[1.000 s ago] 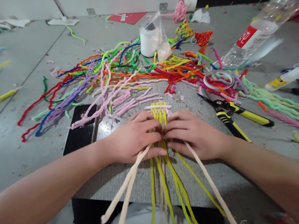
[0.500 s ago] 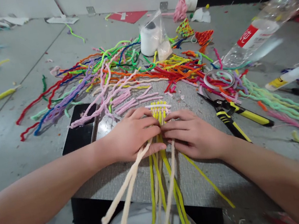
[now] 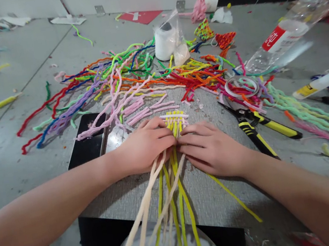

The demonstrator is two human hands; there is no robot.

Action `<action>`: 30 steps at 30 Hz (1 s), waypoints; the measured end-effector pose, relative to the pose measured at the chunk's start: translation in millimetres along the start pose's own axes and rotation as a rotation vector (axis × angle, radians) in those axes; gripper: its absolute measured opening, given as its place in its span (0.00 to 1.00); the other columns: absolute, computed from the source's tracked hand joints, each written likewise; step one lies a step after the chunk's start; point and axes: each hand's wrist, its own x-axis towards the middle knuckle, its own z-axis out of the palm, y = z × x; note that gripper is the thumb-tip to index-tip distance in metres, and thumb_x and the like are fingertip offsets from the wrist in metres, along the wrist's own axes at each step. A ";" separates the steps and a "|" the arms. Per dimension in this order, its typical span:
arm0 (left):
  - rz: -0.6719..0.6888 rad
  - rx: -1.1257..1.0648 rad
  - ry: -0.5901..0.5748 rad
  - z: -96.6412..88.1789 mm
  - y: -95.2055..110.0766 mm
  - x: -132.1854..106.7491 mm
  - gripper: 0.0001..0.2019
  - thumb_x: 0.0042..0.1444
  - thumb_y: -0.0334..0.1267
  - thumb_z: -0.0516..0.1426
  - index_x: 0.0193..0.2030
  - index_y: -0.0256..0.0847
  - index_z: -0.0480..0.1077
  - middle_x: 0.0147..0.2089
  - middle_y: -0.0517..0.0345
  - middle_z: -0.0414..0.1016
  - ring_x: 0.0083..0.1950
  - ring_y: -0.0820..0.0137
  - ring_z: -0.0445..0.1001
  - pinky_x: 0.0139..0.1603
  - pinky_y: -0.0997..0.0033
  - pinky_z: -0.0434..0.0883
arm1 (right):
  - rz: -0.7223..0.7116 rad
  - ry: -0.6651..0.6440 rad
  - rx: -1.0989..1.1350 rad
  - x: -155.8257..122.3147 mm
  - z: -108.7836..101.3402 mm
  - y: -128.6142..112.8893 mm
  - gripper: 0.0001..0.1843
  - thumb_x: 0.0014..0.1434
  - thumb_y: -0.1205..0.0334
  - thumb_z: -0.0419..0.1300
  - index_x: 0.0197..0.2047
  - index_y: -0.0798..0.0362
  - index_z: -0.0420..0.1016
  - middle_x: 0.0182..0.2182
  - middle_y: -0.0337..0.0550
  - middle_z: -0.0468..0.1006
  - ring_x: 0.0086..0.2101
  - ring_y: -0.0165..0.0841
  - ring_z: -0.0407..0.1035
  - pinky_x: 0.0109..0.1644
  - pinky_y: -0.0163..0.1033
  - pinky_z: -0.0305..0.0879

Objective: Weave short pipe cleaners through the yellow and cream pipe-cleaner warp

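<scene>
Holding cream strands point(image 3: 145, 198), left hand point(image 3: 152, 143) curled narrow, fingertips close to right hand's point(image 3: 210, 147). Right fingers bent over yellow strands point(image 3: 232, 194); grip hidden, cannot tell. Weave point(image 3: 175, 120) just beyond both hands, between them. Pliers point(image 3: 243, 114) right of right hand; phone point(image 3: 84, 150) left of left.

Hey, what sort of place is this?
It looks like a craft workspace: a heap of coloured strands, yellow-handled pliers and a small, partly woven piece share the grey tabletop.
</scene>
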 end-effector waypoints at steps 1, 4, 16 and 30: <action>0.005 -0.015 0.009 0.8 -0.5 -0.1 0.08 0.70 0.34 0.56 0.48 0.40 0.77 0.47 0.51 0.82 0.55 0.59 0.73 0.63 0.55 0.68 | 0.014 0.011 0.001 -0.1 0.5 -0.1 0.13 0.73 0.65 0.57 0.52 0.55 0.83 0.51 0.52 0.85 0.54 0.47 0.72 0.58 0.56 0.70; 0.018 -0.028 0.030 1.6 -1.1 -0.5 0.07 0.69 0.34 0.58 0.48 0.40 0.79 0.47 0.50 0.83 0.56 0.58 0.73 0.64 0.54 0.69 | 0.056 0.033 0.017 -0.7 1.9 1.1 0.13 0.72 0.65 0.58 0.53 0.55 0.82 0.51 0.53 0.85 0.55 0.48 0.72 0.58 0.56 0.70; -0.014 -0.024 0.033 -0.2 -0.9 0.9 0.08 0.70 0.35 0.58 0.46 0.40 0.80 0.50 0.48 0.80 0.54 0.58 0.71 0.59 0.56 0.72 | -0.040 -0.050 -0.026 5.9 -0.5 12.9 0.13 0.73 0.69 0.55 0.50 0.54 0.81 0.50 0.49 0.86 0.51 0.45 0.70 0.57 0.54 0.65; -0.055 0.065 0.022 -0.4 1.5 2.5 0.09 0.70 0.37 0.58 0.41 0.38 0.79 0.48 0.47 0.80 0.52 0.58 0.72 0.55 0.57 0.71 | -0.250 -0.015 -0.231 21.3 0.5 13.5 0.14 0.76 0.70 0.54 0.40 0.53 0.80 0.38 0.43 0.82 0.43 0.38 0.70 0.52 0.46 0.64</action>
